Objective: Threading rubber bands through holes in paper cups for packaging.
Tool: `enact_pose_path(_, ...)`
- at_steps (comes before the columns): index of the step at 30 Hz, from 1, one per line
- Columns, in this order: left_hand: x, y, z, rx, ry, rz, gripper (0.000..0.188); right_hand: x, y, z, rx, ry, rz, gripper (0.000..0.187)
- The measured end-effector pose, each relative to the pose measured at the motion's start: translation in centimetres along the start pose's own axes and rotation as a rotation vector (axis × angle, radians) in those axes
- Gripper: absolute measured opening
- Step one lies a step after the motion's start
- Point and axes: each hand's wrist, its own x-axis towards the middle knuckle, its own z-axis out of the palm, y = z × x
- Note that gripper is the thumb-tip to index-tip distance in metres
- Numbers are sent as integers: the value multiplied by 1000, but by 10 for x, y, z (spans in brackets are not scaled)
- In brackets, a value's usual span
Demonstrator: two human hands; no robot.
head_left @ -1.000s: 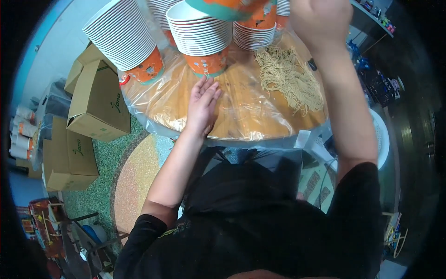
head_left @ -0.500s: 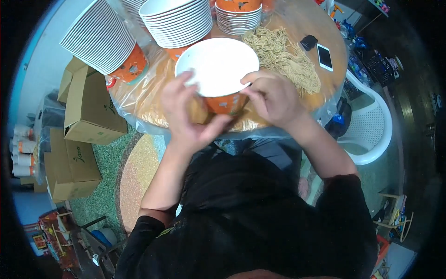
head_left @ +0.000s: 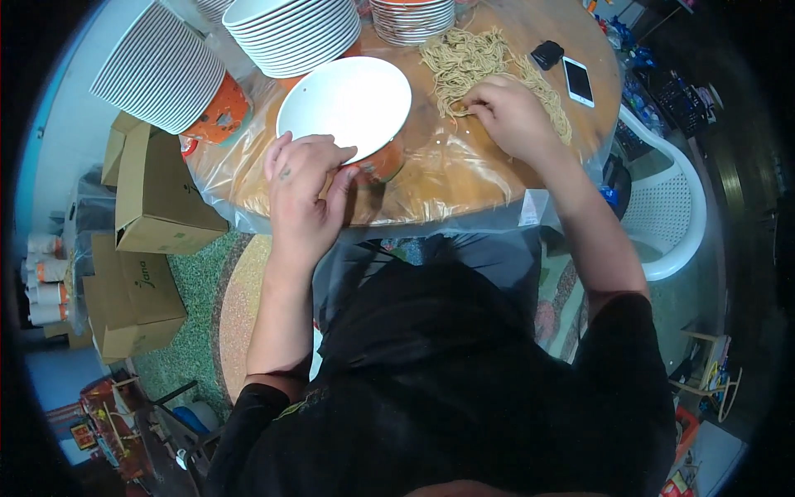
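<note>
A paper bucket (head_left: pixel 348 103), white inside and orange outside, leans toward me on the table. My left hand (head_left: pixel 306 178) is closed on its near rim, fingers over the edge and thumb at the outer wall. To the right, my right hand (head_left: pixel 509 116) rests at a loose heap of tan string (head_left: pixel 464 66), thumb and forefinger pinched together on strands at the heap's near edge. The hand covers part of the string.
Tall stacks of nested buckets stand at the back left (head_left: pixel 157 74) and behind the held one (head_left: pixel 294 37); a shorter stack (head_left: pixel 411 21) is beside them. A phone (head_left: pixel 578 81) and a black object (head_left: pixel 546 55) lie right. Cardboard boxes (head_left: pixel 166 199) and a white chair (head_left: pixel 662 199) flank the table.
My right hand has left the bucket's rim and moved to the string heap. My left hand has closed on the near rim, and the bucket sits further left in view.
</note>
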Motion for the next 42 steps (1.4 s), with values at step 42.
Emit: enact_pose_path(42,-28,47,14,-296,-208,103,28,-68,-151,-9,684,-267,320,12)
